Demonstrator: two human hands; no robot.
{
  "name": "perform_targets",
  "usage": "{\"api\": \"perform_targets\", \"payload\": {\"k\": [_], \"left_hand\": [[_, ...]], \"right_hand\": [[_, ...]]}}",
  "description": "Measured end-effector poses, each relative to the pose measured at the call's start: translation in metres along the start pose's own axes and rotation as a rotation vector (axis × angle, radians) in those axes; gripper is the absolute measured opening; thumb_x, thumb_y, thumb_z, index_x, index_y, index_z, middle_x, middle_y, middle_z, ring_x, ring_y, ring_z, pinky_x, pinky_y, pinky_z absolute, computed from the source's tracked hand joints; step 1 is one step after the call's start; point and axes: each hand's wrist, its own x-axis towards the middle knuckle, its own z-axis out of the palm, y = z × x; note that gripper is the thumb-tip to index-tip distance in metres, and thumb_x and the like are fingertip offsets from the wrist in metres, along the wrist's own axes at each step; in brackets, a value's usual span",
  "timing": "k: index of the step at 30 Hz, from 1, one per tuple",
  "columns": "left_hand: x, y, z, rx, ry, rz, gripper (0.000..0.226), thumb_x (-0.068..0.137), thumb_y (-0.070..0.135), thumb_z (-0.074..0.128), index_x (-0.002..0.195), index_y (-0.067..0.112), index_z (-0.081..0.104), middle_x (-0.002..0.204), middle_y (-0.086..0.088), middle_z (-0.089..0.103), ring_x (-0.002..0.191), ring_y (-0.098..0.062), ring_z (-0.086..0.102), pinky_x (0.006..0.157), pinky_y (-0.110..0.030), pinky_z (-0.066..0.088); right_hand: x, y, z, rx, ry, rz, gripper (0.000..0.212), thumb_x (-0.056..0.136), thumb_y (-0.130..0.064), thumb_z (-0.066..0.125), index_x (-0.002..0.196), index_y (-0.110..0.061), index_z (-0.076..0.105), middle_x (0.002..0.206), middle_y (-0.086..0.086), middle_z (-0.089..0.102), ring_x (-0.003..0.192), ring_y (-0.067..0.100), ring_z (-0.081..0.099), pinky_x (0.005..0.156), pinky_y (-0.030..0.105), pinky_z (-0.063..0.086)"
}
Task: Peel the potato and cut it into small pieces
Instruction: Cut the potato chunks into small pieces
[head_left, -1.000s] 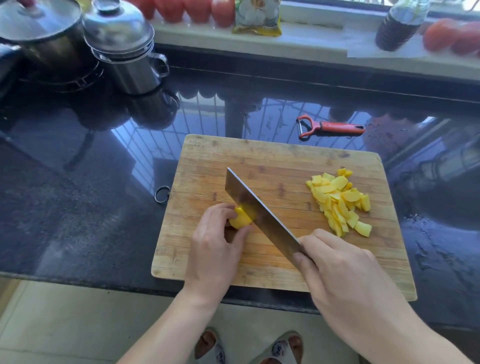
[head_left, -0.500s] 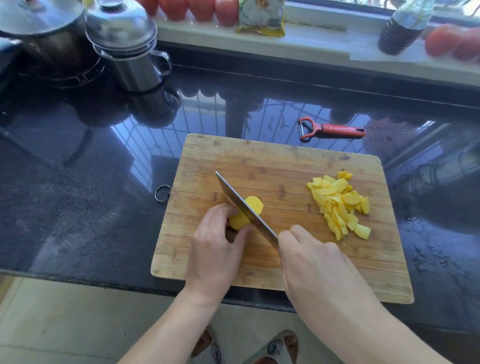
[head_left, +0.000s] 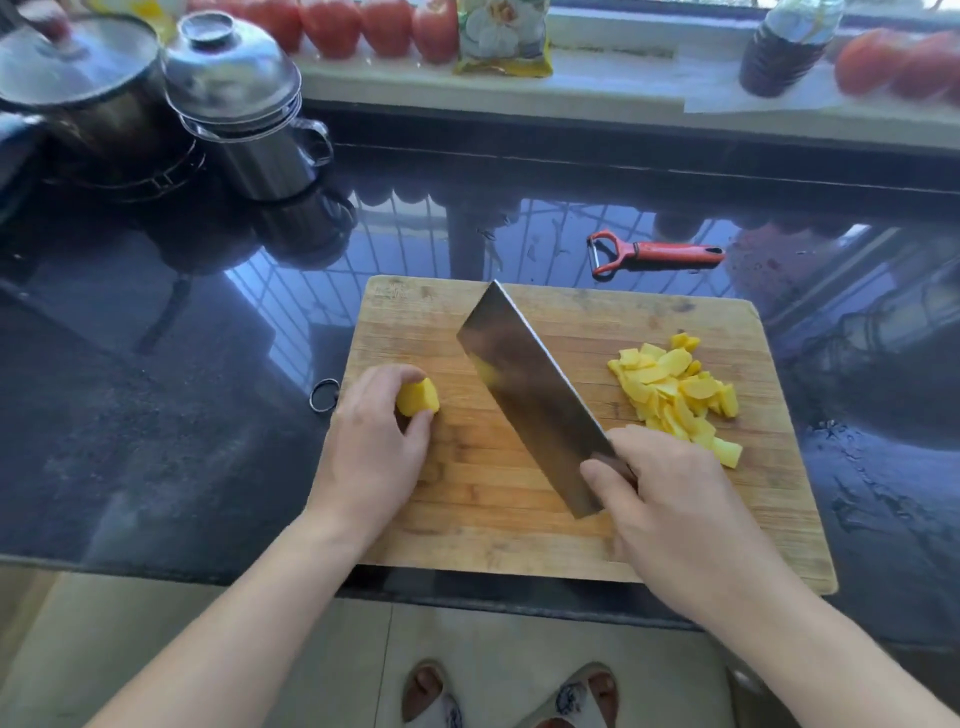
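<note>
A wooden cutting board (head_left: 467, 519) lies on the dark countertop. At its left edge my left hand (head_left: 374, 447) pinches a small peeled yellow potato chunk (head_left: 417, 397). My right hand (head_left: 675, 509) grips the handle of a cleaver (head_left: 530, 395). The broad blade is tilted flat-side up over the middle of the board, apart from the chunk. A yellow smear, perhaps a slice, shows on the blade. A pile of cut potato pieces (head_left: 675, 389) sits on the board's right half.
A red-handled peeler (head_left: 654, 253) lies on the countertop (head_left: 156, 389) behind the board. Two lidded steel pots (head_left: 239, 104) stand at the back left. Tomatoes (head_left: 363, 23), a packet (head_left: 501, 36) and a dark bottle (head_left: 779, 47) line the windowsill. A small ring (head_left: 324, 395) lies left of the board.
The cleaver has left the potato chunk, swung right and tilted flat-side up. My left hand has slid the chunk toward the board's left edge.
</note>
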Motion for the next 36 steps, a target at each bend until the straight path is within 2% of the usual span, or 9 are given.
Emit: {"api": "perform_targets", "payload": {"k": [4, 6, 8, 11, 17, 21, 26, 31, 36], "left_hand": [[0.017, 0.012, -0.003, 0.18, -0.11, 0.205, 0.04, 0.09, 0.013, 0.076, 0.129, 0.018, 0.068, 0.135, 0.003, 0.062, 0.134, -0.017, 0.045, 0.118, -0.028, 0.033], [0.012, 0.028, 0.002, 0.127, -0.077, 0.232, 0.034, 0.091, 0.009, 0.074, 0.124, 0.017, 0.072, 0.128, 0.005, 0.066, 0.127, -0.01, 0.05, 0.113, -0.012, 0.031], [0.001, 0.054, 0.008, -0.207, -0.067, 0.011, 0.026, 0.096, 0.005, 0.068, 0.116, 0.02, 0.072, 0.117, 0.01, 0.07, 0.114, -0.001, 0.059, 0.103, -0.011, 0.043], [-0.013, 0.097, 0.02, -1.083, -0.264, -0.573, 0.021, 0.102, 0.011, 0.062, 0.123, 0.013, 0.067, 0.119, -0.005, 0.074, 0.113, -0.021, 0.07, 0.097, -0.036, 0.058], [-0.001, 0.131, 0.035, -1.588, -0.604, -0.807, 0.049, 0.107, 0.04, 0.046, 0.14, 0.009, 0.062, 0.134, -0.016, 0.069, 0.13, -0.037, 0.063, 0.11, -0.051, 0.049], [0.007, 0.119, 0.039, -1.554, -0.575, -0.897, 0.043, 0.104, 0.026, 0.051, 0.138, 0.002, 0.062, 0.137, -0.021, 0.067, 0.132, -0.041, 0.061, 0.114, -0.054, 0.045], [0.016, 0.097, 0.027, -1.004, -0.418, -0.851, 0.029, 0.102, 0.008, 0.056, 0.13, 0.01, 0.065, 0.111, -0.013, 0.068, 0.085, -0.024, 0.065, 0.071, -0.032, 0.052], [0.019, 0.091, 0.03, 0.051, -0.572, -0.154, 0.05, 0.111, 0.024, 0.046, 0.159, 0.031, 0.036, 0.148, 0.0, 0.053, 0.132, -0.023, 0.056, 0.116, -0.042, 0.042], [0.028, 0.126, 0.044, -0.503, -0.672, -0.364, 0.021, 0.11, 0.031, 0.052, 0.129, 0.032, 0.059, 0.113, 0.0, 0.072, 0.11, -0.016, 0.072, 0.105, -0.041, 0.054]], "right_hand": [[0.0, 0.009, -0.019, 0.155, 0.032, 0.082, 0.027, 0.099, -0.022, 0.057, 0.073, -0.016, 0.059, 0.057, 0.002, 0.062, 0.047, 0.012, 0.055, 0.052, 0.03, 0.041], [-0.002, 0.013, -0.03, 0.253, 0.04, 0.134, 0.026, 0.1, -0.018, 0.056, 0.074, -0.015, 0.06, 0.049, 0.008, 0.06, 0.039, 0.013, 0.052, 0.045, 0.027, 0.042], [-0.004, 0.019, -0.04, 0.393, 0.033, 0.194, 0.023, 0.101, -0.017, 0.055, 0.08, -0.012, 0.063, 0.047, 0.012, 0.057, 0.039, 0.021, 0.05, 0.041, 0.025, 0.039], [-0.005, 0.026, -0.05, 0.712, -0.028, 0.328, 0.018, 0.099, -0.015, 0.057, 0.089, -0.009, 0.071, 0.049, 0.016, 0.05, 0.037, 0.022, 0.043, 0.038, 0.025, 0.037], [-0.004, 0.036, -0.048, 0.962, -0.25, 0.418, 0.015, 0.09, -0.016, 0.061, 0.093, -0.007, 0.072, 0.058, 0.014, 0.052, 0.036, 0.016, 0.039, 0.034, 0.021, 0.033], [0.005, 0.045, -0.046, 0.976, -0.233, 0.41, 0.017, 0.096, -0.015, 0.06, 0.092, -0.013, 0.076, 0.076, 0.023, 0.053, 0.041, 0.018, 0.041, 0.035, 0.023, 0.035], [0.011, 0.06, -0.054, 0.946, -0.102, 0.449, 0.018, 0.1, -0.017, 0.059, 0.092, -0.014, 0.075, 0.073, 0.019, 0.055, 0.044, 0.018, 0.044, 0.039, 0.024, 0.038], [0.005, 0.069, -0.065, 0.851, 0.013, 0.462, 0.017, 0.102, -0.015, 0.056, 0.102, -0.01, 0.072, 0.071, 0.011, 0.068, 0.044, 0.016, 0.047, 0.038, 0.026, 0.04], [-0.002, 0.071, -0.071, 0.737, 0.072, 0.447, 0.018, 0.103, -0.016, 0.054, 0.099, -0.012, 0.071, 0.053, 0.007, 0.058, 0.041, 0.016, 0.048, 0.04, 0.026, 0.041]]}}
